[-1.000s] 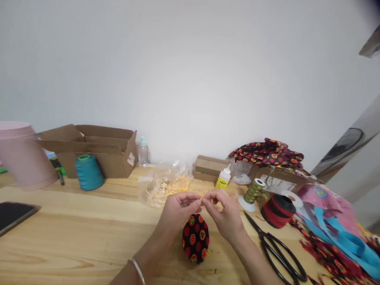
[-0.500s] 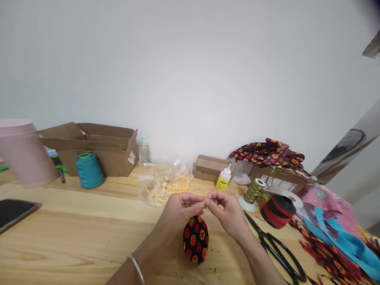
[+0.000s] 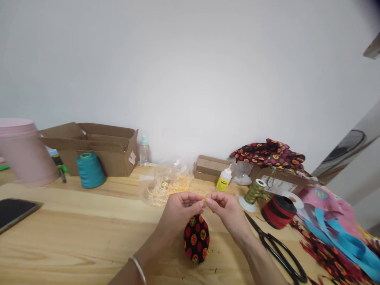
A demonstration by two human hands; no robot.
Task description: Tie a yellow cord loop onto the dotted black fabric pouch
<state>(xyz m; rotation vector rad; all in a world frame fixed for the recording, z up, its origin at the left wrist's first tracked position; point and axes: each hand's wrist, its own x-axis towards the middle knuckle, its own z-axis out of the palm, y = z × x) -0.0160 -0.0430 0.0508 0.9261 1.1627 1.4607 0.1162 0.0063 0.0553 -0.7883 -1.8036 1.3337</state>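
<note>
My left hand (image 3: 178,211) and my right hand (image 3: 227,209) meet over the wooden table (image 3: 74,233), fingertips pinched together on a tiny yellow bead or knot (image 3: 203,200). Just below them rests a small stuffed pouch (image 3: 196,238) of black fabric with red and orange dots; whether the yellow piece is joined to it is hard to tell. A silver bangle (image 3: 139,269) circles my left wrist.
Black scissors (image 3: 276,251) lie right of my hands, beside a red ribbon roll (image 3: 278,211), a gold thread spool (image 3: 253,192) and a glue bottle (image 3: 223,179). A bag of yellow cord (image 3: 168,184), cardboard box (image 3: 101,148), teal thread cone (image 3: 89,170), pink bucket (image 3: 23,152) and phone (image 3: 14,211) sit left.
Both hands stay pinched on the yellow piece; they have lowered slightly toward the pouch, and the right hand's fingers have closed in tighter.
</note>
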